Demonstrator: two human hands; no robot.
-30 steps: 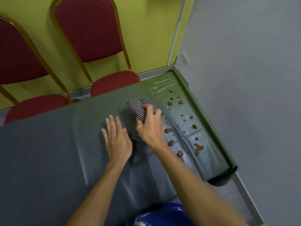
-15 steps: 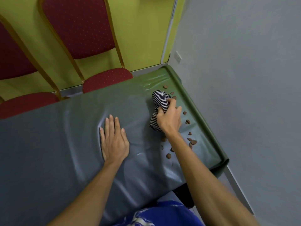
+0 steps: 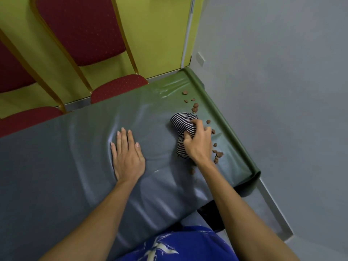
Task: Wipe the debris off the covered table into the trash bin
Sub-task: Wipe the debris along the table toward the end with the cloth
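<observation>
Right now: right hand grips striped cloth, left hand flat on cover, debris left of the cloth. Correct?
No: head view shows the debris right of the striped cloth. The right hand does grip it; left hand lies flat on the cover.

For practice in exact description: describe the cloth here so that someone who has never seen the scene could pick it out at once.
Find the long, shiny grey-green table and follow it to the end by the grey wall. There the right hand grips a bunched cloth, with brown crumbs scattered beside it. It is the only black-and-white striped thing on the table.
</observation>
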